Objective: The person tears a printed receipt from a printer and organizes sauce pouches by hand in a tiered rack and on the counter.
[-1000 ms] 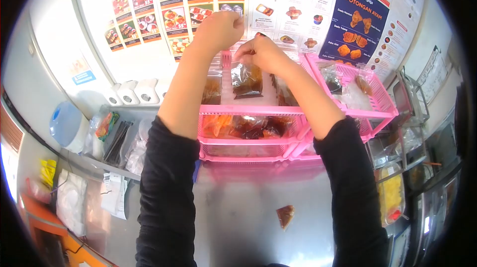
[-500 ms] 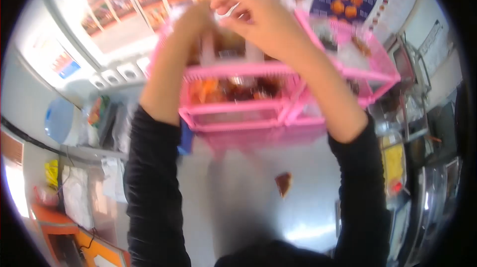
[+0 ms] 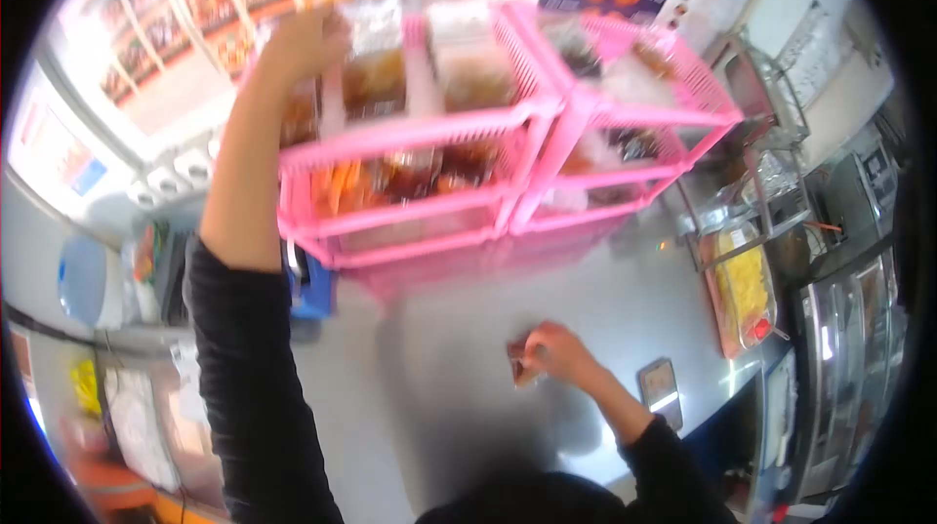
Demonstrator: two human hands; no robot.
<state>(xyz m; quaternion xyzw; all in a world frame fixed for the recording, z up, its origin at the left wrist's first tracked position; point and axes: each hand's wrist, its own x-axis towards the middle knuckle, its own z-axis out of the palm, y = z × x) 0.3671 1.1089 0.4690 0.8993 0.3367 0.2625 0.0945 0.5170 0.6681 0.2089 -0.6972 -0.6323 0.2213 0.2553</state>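
My right hand point(image 3: 563, 355) is down at the metal table, its fingers pinched at the right edge of a small dark reddish-brown packet point(image 3: 518, 360). Up at the left, my left hand point(image 3: 310, 44) reaches over the top of a pink plastic basket point(image 3: 410, 132). Its fingers curl downward beside clear plastic wrapping point(image 3: 376, 28); what they hold, if anything, is blurred and hidden. Packs of brown food point(image 3: 374, 85) stand in the basket's upper compartments. Orange packets point(image 3: 346, 190) and dark red ones lie in the lower tier.
A second pink basket point(image 3: 673, 114) adjoins on the right. A phone point(image 3: 661, 393) lies on the metal table point(image 3: 410, 368) near my right forearm. Farther right stands a tray of yellow food point(image 3: 744, 280). Something blue point(image 3: 312, 285) sits under the basket's left end.
My right hand has come down from above the basket to the packet on the table. The left hand stays over the basket's top. The view has shifted right.
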